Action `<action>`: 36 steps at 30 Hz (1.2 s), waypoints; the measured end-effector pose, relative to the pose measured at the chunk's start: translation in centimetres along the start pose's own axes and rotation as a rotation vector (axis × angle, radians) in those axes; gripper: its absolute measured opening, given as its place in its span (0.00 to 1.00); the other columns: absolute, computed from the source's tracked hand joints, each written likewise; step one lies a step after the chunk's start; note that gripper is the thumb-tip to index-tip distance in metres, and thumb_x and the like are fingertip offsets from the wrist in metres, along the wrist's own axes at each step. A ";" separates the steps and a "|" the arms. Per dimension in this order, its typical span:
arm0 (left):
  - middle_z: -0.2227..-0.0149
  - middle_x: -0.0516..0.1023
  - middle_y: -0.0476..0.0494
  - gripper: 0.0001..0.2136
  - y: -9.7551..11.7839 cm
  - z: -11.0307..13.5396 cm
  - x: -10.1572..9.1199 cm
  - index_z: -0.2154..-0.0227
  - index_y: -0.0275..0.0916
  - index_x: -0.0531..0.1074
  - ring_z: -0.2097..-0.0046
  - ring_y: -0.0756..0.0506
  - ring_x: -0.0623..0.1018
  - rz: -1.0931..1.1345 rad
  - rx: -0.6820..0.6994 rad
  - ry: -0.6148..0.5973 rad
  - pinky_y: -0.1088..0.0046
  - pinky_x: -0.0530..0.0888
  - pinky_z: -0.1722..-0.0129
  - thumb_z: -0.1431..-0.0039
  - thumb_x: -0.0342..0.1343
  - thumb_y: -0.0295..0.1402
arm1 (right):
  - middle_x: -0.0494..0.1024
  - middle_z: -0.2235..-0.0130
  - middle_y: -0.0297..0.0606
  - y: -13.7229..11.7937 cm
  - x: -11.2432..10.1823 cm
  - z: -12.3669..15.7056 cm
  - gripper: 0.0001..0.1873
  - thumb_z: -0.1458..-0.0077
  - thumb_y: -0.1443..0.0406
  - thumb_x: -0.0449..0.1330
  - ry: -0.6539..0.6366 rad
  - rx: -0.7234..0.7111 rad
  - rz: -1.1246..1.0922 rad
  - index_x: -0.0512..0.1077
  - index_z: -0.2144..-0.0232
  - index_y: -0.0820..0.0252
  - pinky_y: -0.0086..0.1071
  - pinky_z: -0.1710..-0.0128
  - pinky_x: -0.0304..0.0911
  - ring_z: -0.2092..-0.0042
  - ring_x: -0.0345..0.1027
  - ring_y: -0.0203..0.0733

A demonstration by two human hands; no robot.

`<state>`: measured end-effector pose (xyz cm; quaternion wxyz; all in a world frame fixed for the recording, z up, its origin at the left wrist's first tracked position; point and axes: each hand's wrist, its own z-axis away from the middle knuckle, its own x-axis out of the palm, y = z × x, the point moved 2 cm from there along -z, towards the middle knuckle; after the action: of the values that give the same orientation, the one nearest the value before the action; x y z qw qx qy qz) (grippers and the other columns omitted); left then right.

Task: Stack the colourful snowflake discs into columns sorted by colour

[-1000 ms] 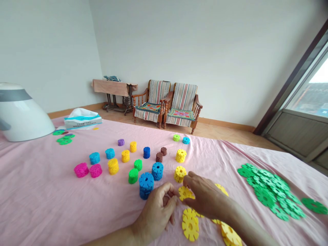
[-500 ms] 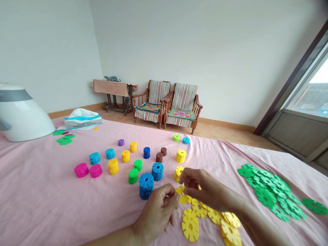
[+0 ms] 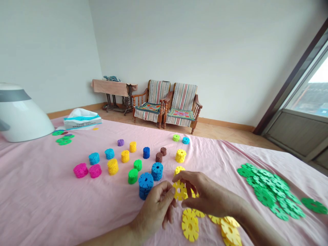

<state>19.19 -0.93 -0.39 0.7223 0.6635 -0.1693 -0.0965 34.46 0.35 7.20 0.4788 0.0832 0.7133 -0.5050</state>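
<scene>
My left hand (image 3: 157,205) pinches the left edge of a yellow notched disc (image 3: 180,190) between thumb and forefinger. Just right of it, my right hand (image 3: 202,191) hovers with thumb and fingers apart, partly hiding more yellow discs. Behind the hands stands a stack of yellow discs (image 3: 179,169), its lower part covered by my fingers. Loose yellow discs (image 3: 190,225) lie on the cloth below my right hand, with a further yellow pile (image 3: 230,230) to their right. Close to my left hand is a tall blue stack (image 3: 146,184), and another blue stack (image 3: 157,171) is behind it.
Several small stacks, such as a pink one (image 3: 81,170) and a green one (image 3: 132,176), dot the pink cloth (image 3: 46,191). A green disc heap (image 3: 271,191) spreads at right. A tissue box (image 3: 82,121) and a white kettle-like object (image 3: 24,118) stand at left.
My right hand has shifted slightly left, its thumb and fingers now spread wider. The yellow disc at my left fingertips has moved slightly up and left and shows more of its face.
</scene>
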 end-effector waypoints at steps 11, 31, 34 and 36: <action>0.76 0.67 0.53 0.19 0.1 0.0 0.0 0.72 0.37 0.61 0.86 0.57 0.65 -0.004 -0.004 0.000 0.86 0.56 0.92 0.46 0.50 0.51 | 0.72 0.69 0.36 3.9 -0.5 -1.3 0.17 0.50 0.61 0.59 0.399 0.122 -0.032 0.68 0.57 0.61 0.30 0.70 0.62 0.70 0.65 0.35; 0.79 0.67 0.54 0.18 0.0 0.2 0.2 0.74 0.37 0.60 0.86 0.58 0.64 -0.118 -0.033 -0.031 0.88 0.55 0.91 0.45 0.50 0.49 | 0.68 0.58 0.38 7.1 2.8 -2.8 0.15 0.51 0.61 0.60 0.483 0.153 -0.106 0.69 0.60 0.58 0.33 0.63 0.65 0.61 0.67 0.39; 0.79 0.67 0.54 0.18 0.1 0.1 0.2 0.74 0.38 0.60 0.86 0.58 0.64 -0.125 -0.034 -0.034 0.88 0.56 0.91 0.46 0.50 0.50 | 0.68 0.57 0.38 7.2 2.9 -2.8 0.15 0.51 0.61 0.60 0.478 0.151 -0.116 0.69 0.60 0.57 0.33 0.63 0.65 0.61 0.67 0.39; 0.79 0.67 0.53 0.19 0.1 0.1 0.2 0.74 0.38 0.61 0.86 0.58 0.64 -0.130 -0.038 -0.032 0.88 0.56 0.91 0.46 0.50 0.50 | 0.68 0.56 0.39 7.4 3.0 -2.8 0.15 0.52 0.61 0.60 0.475 0.154 -0.123 0.69 0.60 0.57 0.33 0.63 0.66 0.61 0.67 0.39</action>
<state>19.33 -1.13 -0.30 0.7242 0.6576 -0.1356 -0.1572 35.64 5.02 0.28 0.2585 0.1921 0.7690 -0.5522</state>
